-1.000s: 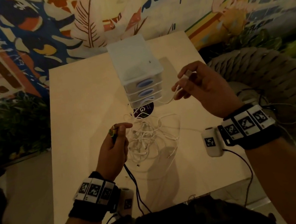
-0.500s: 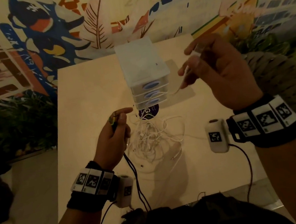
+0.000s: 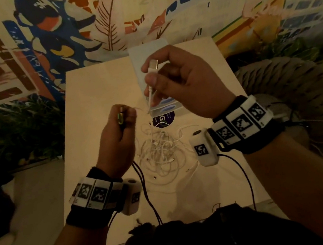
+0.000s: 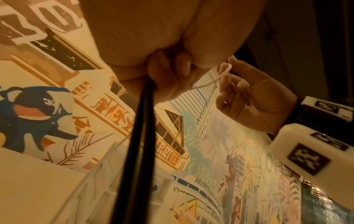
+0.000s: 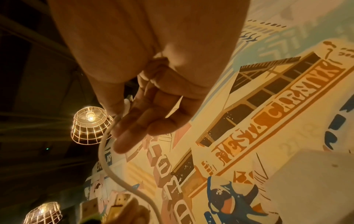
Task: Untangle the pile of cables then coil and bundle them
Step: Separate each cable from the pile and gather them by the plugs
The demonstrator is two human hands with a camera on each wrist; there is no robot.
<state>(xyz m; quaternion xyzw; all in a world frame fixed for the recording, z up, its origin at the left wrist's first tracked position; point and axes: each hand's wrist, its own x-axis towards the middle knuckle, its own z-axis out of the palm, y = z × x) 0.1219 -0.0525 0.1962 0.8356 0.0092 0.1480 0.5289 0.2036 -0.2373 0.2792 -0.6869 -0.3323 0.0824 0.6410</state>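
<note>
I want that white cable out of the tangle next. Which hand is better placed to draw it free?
Probably the right hand: it already pinches the white cable by its plug end, raised above the pile. The left hand is busy gripping black cords.

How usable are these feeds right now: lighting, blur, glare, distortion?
Head view: dim warm light, edges bowed by the wide lens; the white cable pile reads clearly, while the left hand is slightly smeared. Left wrist view: the palm fills the top, soft and out of focus. Right wrist view: a lit cage lamp glares against dark ceiling; the cable is sharp enough.
</note>
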